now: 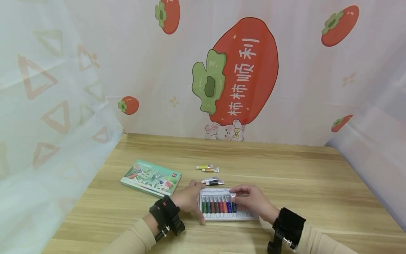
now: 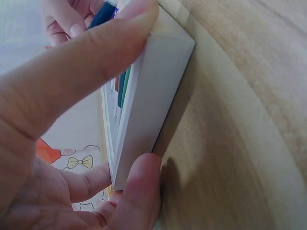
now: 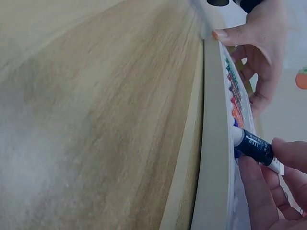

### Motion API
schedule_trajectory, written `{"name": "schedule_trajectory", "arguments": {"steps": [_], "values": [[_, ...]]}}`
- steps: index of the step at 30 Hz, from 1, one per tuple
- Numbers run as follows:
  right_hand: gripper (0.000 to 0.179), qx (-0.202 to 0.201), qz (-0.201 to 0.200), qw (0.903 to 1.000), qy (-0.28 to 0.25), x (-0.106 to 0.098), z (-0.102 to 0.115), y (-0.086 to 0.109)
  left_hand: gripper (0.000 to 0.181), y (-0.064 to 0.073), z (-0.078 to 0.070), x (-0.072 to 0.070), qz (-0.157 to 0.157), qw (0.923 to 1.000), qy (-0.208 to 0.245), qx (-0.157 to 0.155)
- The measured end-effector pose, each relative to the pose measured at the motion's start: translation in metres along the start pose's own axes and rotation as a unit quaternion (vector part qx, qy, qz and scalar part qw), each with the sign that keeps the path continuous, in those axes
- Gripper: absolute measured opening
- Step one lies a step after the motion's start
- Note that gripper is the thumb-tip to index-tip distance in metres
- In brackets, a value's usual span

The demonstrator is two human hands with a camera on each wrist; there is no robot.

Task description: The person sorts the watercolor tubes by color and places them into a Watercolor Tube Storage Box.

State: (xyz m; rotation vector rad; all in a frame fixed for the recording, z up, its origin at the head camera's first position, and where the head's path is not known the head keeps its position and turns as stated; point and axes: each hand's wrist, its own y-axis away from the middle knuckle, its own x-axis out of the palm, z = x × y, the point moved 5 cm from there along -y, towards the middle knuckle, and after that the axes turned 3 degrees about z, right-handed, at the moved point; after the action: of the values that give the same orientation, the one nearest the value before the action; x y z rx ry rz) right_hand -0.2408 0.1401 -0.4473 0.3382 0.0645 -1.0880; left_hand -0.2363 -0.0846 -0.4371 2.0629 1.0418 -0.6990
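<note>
A white plastic tray [image 1: 228,219] lies on the table, with a row of several coloured paint tubes [image 1: 216,206] in its slots. My left hand [image 1: 188,198] holds the tray's left end, thumb at the front corner and fingers at the back corner. In the left wrist view, the thumb and fingers span the tray's side wall [image 2: 151,100]. My right hand [image 1: 253,201] pinches a dark blue paint tube [image 3: 257,147] by its crimped end. The tube's white cap points down into the tray, to the right of the other tubes. The hand covers part of the tray's right side.
Behind the tray lie loose tubes: a yellow one [image 1: 204,167], an ochre one [image 1: 210,170], a white one [image 1: 209,180] and a black one [image 1: 215,182]. A green illustrated box [image 1: 152,177] rests at the left. A printed curtain [image 1: 152,70] stands behind the wooden table [image 1: 285,165].
</note>
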Motion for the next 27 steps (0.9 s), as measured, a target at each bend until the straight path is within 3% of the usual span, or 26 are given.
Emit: {"name": "schedule_trajectory", "arguments": {"steps": [4, 7, 10, 13, 18, 27], "values": [[0.030, 0.002, -0.004, 0.9996, 0.028, -0.001, 0.000, -0.001, 0.114, 0.000, 0.000, 0.000, 0.002, 1.0000, -0.001, 0.000], [0.028, -0.016, -0.004, 0.9957, 0.091, -0.002, 0.002, -0.002, 0.114, 0.001, 0.000, 0.000, 0.002, 1.0000, 0.002, 0.000], [0.027, -0.054, -0.005, 0.9814, 0.184, -0.005, 0.006, -0.003, 0.114, 0.001, -0.001, 0.000, 0.002, 1.0000, 0.004, -0.001], [0.025, -0.084, 0.005, 0.9660, 0.244, -0.006, 0.009, -0.001, 0.114, 0.000, -0.001, 0.000, 0.001, 1.0000, 0.003, -0.003], [0.023, -0.104, 0.035, 0.9537, 0.280, -0.006, 0.012, 0.002, 0.114, 0.000, -0.003, 0.001, 0.004, 1.0000, 0.006, -0.004], [0.030, -0.109, 0.068, 0.9178, 0.376, -0.002, 0.023, -0.002, 0.114, -0.001, -0.004, -0.002, 0.003, 0.9999, 0.010, 0.001]]}}
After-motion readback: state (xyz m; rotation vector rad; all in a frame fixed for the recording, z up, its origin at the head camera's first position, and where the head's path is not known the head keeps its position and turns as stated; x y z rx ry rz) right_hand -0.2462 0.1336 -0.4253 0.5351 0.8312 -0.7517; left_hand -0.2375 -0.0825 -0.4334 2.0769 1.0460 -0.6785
